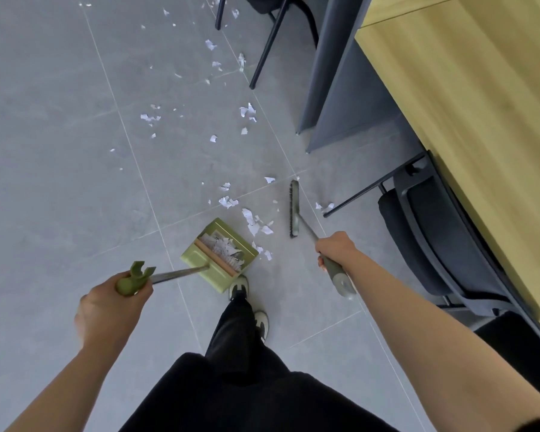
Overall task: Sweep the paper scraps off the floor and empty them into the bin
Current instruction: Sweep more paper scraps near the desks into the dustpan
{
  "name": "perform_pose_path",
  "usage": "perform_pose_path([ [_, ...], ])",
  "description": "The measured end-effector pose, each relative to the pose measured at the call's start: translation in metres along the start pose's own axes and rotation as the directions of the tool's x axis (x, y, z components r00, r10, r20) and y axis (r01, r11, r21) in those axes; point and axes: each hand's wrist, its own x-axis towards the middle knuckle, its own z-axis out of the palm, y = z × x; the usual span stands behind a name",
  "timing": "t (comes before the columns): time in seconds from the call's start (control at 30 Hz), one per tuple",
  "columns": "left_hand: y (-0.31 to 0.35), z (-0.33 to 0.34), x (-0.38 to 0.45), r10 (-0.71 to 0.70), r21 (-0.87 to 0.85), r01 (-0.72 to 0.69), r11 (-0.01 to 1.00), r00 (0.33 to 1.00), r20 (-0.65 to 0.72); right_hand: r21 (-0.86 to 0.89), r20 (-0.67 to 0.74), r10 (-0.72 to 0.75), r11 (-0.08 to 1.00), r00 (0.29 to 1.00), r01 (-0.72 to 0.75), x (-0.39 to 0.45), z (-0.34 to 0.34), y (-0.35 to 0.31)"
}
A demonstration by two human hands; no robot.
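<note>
Left hand [113, 302] is gripping one dustpan [220, 254], right hand [335, 247] gripping one broom [294, 208]; dozens of scraps [256, 224] lying toward 12 o'clock.

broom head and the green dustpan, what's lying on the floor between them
In the head view, a cluster of white torn paper scraps lies on the grey tile between the dark broom head and the green plastic dustpan.

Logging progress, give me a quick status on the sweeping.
Left hand grips dustpan, right hand grips broom. Some scraps in pan, many on floor. Chair leg among them.
</note>
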Motion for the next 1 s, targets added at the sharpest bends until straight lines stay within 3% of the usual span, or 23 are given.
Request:
perform_pose_path([
  [0.13, 0.017, 0.001, 0.022, 0.013, -0.007, -0.013, 1.000, 1.000, 0.002, 0.026, -0.086, 0.024, 0.999, 0.996, -0.022, 0.021, -0.009, -0.020],
  [0.3, 0.042, 0.002, 0.058, 0.023, -0.010, -0.023, 1.000, 1.000, 0.010, -0.066, -0.176, 0.043, 0.996, 0.983, -0.056, 0.058, -0.016, -0.046],
  [0.53, 0.071, 0.004, 0.103, 0.037, 0.018, -0.037, 0.999, 0.999, 0.013, 0.004, -0.252, 0.123, 0.992, 0.960, -0.126, 0.115, -0.022, -0.078],
  [0.73, 0.076, 0.008, 0.121, 0.034, 0.044, -0.035, 0.998, 0.999, 0.026, -0.087, -0.232, 0.129, 0.984, 0.964, -0.153, 0.134, -0.017, -0.085],
  [1.0, 0.067, 0.009, 0.118, 0.044, 0.061, -0.045, 0.997, 0.999, 0.005, -0.146, -0.093, 0.085, 0.984, 0.992, -0.098, 0.115, 0.012, -0.090],
])
